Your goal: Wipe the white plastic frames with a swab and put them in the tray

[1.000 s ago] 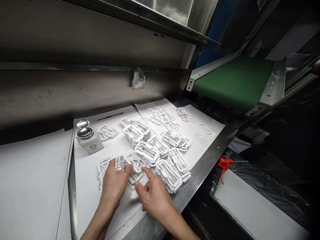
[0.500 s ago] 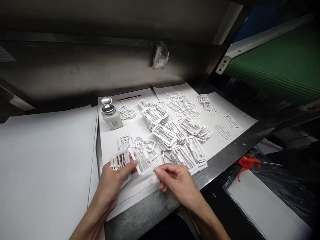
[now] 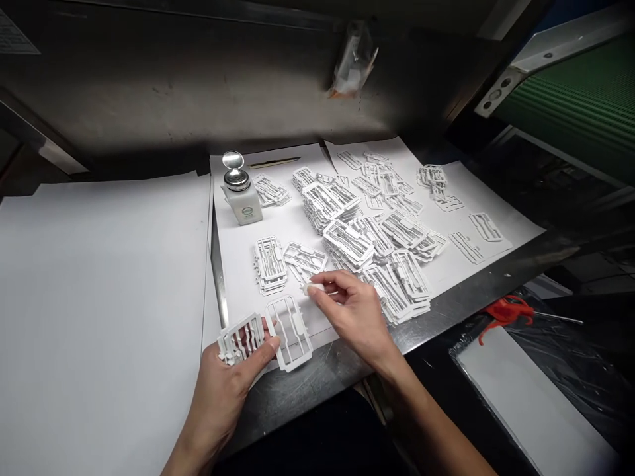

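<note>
My left hand (image 3: 238,377) is closed round a small stack of white slotted plastic frames (image 3: 242,338). Between its thumb and fingers it also pinches a single white slotted frame (image 3: 289,332), held out to the right above the table edge. My right hand (image 3: 350,311) is closed in a pinch on a small white piece (image 3: 313,289), perhaps a bit of cotton; its kind is not clear. Just beyond that hand lie loose frames (image 3: 305,261), with a neat stack of frames (image 3: 270,264) to their left. Larger piles of frames (image 3: 350,243) lie further right.
A pump bottle (image 3: 243,198) with its metal lid raised stands at the back left, near a thin pen-like tool (image 3: 274,162). White paper (image 3: 109,277) covers the metal table. An orange-red air gun (image 3: 508,311) lies at right by a plastic-wrapped sheet (image 3: 526,396).
My right hand has lifted away from the single frame, up toward the loose frames, with the white piece. The single frame now sits lower and more upright in my left hand. The view has shifted.
</note>
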`<state>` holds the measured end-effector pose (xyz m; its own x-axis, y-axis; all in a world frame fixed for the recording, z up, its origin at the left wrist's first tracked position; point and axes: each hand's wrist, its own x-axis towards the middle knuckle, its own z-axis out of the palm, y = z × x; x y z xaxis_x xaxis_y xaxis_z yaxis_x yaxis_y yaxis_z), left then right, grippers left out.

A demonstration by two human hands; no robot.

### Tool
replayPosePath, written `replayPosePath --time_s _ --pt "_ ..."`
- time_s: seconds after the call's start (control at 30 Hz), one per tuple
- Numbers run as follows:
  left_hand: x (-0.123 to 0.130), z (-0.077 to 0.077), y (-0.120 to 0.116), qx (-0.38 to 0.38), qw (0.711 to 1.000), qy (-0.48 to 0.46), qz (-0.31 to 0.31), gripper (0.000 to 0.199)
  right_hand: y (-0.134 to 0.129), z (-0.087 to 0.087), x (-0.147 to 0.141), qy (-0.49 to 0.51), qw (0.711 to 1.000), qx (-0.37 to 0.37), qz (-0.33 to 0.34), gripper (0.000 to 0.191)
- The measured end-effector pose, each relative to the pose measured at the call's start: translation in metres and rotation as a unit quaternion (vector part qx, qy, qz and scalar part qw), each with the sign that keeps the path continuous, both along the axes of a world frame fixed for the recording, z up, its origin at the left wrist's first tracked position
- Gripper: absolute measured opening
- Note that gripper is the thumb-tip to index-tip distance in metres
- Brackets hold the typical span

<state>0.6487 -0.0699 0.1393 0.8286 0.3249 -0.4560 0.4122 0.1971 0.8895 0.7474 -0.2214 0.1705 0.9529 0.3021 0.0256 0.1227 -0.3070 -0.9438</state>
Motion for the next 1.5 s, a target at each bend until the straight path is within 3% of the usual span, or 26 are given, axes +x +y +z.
replayPosePath --time_s 0.13,0.3,0.4,0.57,0.67,0.8,0.87,0.93,1.0,1.07,1.13,1.2,1.37,1.5 --pt "-0.001 0.001 0.001 -0.018 0.999 -0.009 0.030 0.036 -0.003 0.002 -0.009 -0.020 0.998 -0.013 0.051 0.012" --pt "0.002 0.004 0.001 -0.030 0.994 -0.010 0.108 0.034 -0.022 -0.001 -0.032 0.039 0.989 -0.069 0.128 0.012" --pt "0.004 0.003 0.001 -0.019 0.994 -0.008 0.111 0.034 -0.026 -0.003 -0.045 0.042 0.991 -0.064 0.114 0.011" --pt "0.005 0.003 -0.003 0.024 0.994 -0.015 0.105 0.034 -0.009 -0.005 -0.054 0.000 0.992 -0.006 0.126 0.016" --pt "0.004 0.005 -0.002 0.020 0.993 -0.005 0.118 0.037 -0.012 -0.008 -0.047 0.007 0.996 -0.023 0.083 0.012" --pt "0.005 0.007 0.000 -0.021 0.991 -0.011 0.130 0.038 -0.025 -0.010 -0.037 0.129 0.990 -0.044 0.024 0.012" --pt "0.005 0.007 -0.001 -0.037 0.992 -0.019 0.116 0.037 -0.026 -0.010 -0.037 0.218 0.974 -0.017 0.066 0.017" --pt "0.006 0.007 -0.002 -0.037 0.995 -0.012 0.090 0.034 -0.022 -0.008 -0.040 0.240 0.963 -0.013 0.118 0.017" --pt "0.006 0.007 -0.004 -0.030 0.997 -0.009 0.077 0.034 -0.016 -0.004 -0.044 0.150 0.977 -0.078 0.133 0.019" --pt "0.007 0.009 -0.006 -0.035 0.995 -0.024 0.086 0.039 -0.010 0.002 -0.048 -0.001 0.976 -0.175 0.131 0.018" --pt "0.008 0.012 -0.009 -0.043 0.992 -0.051 0.103 0.046 -0.004 0.007 -0.052 -0.129 0.949 -0.250 0.143 0.015" --pt "0.008 0.013 -0.013 -0.040 0.990 -0.069 0.117 0.045 0.002 0.010 -0.055 -0.196 0.925 -0.286 0.154 0.015" --pt "0.008 0.010 -0.021 -0.012 0.985 -0.074 0.155 0.023 0.017 0.009 -0.060 -0.218 0.909 -0.341 0.099 0.021" --pt "0.011 0.011 -0.024 -0.047 0.979 -0.074 0.182 0.025 0.023 0.010 -0.063 -0.213 0.897 -0.360 0.144 0.013"
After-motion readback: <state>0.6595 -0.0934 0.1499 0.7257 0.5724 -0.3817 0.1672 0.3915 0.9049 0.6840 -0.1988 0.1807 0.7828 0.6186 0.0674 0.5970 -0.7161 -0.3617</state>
